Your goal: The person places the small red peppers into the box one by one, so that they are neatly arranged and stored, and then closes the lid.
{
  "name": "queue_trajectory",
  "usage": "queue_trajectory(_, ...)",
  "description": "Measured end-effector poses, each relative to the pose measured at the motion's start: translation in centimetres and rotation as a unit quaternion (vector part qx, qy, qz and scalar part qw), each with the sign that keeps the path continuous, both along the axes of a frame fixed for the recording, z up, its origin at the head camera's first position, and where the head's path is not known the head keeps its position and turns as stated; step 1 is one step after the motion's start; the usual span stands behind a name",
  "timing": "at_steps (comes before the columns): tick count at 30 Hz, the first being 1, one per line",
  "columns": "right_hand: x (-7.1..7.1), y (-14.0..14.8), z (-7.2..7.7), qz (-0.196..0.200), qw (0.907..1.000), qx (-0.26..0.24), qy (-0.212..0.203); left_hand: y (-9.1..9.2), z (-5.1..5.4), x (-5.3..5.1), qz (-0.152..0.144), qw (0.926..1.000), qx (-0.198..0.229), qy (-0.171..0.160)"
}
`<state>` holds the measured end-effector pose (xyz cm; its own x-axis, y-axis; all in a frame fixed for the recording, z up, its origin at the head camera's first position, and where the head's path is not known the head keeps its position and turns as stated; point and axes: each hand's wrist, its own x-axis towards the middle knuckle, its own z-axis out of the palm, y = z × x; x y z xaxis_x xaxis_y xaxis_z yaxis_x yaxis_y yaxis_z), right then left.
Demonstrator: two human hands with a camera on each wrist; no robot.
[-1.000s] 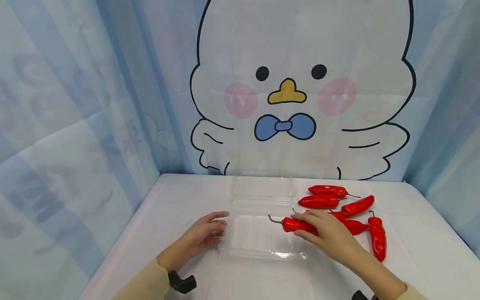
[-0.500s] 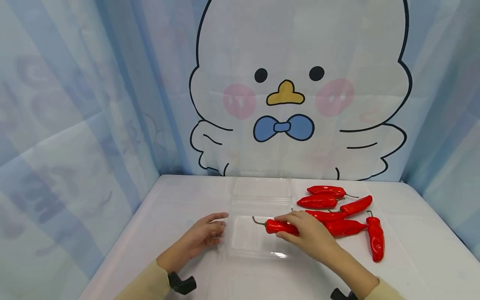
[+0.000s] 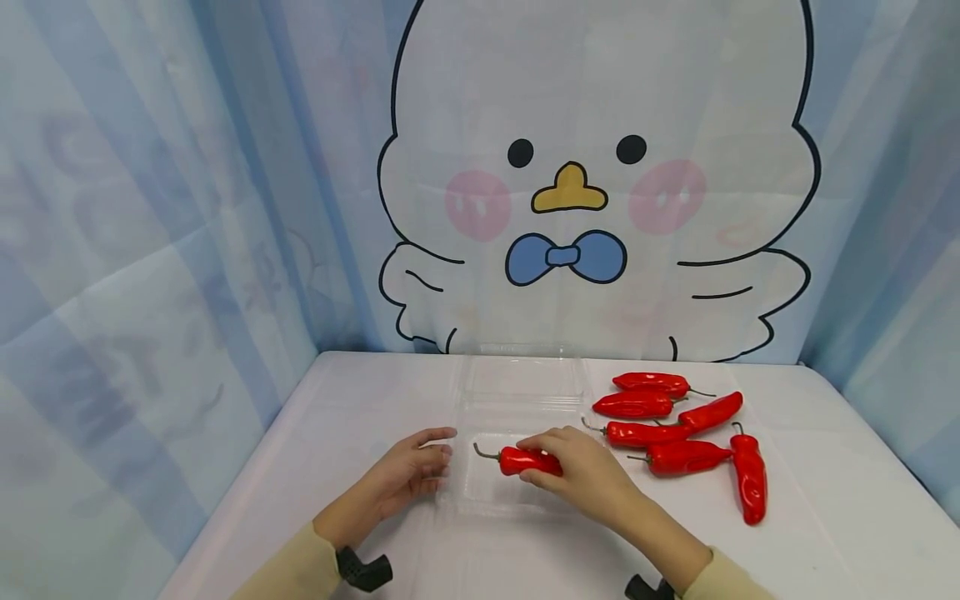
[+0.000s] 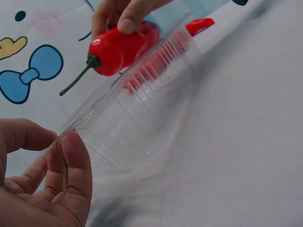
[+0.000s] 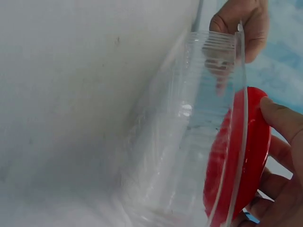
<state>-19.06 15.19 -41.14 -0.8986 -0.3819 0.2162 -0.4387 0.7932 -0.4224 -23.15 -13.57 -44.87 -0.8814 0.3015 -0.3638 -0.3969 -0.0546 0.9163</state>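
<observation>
The right hand (image 3: 588, 473) grips a red pepper (image 3: 516, 461) between thumb and fingers, above the clear container (image 4: 125, 139); whether it touches the plastic, I can't quite tell. The left hand (image 3: 408, 471) pinches the rim. Six more peppers (image 3: 688, 458) lie on the surface (image 3: 840, 475), right of the gripping fingers.

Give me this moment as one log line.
left hand: pinches clear container by edge | right hand: holds red pepper above container | six other red peppers: on table, right of container
</observation>
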Motion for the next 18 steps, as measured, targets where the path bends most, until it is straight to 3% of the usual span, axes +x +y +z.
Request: queue_trajectory(18,-0.7,-2.1,-2.0,0.038,0.9982,-0.012,-0.045,0.1,0.1,-0.1,0.001,1.0000,0.000,-0.006)
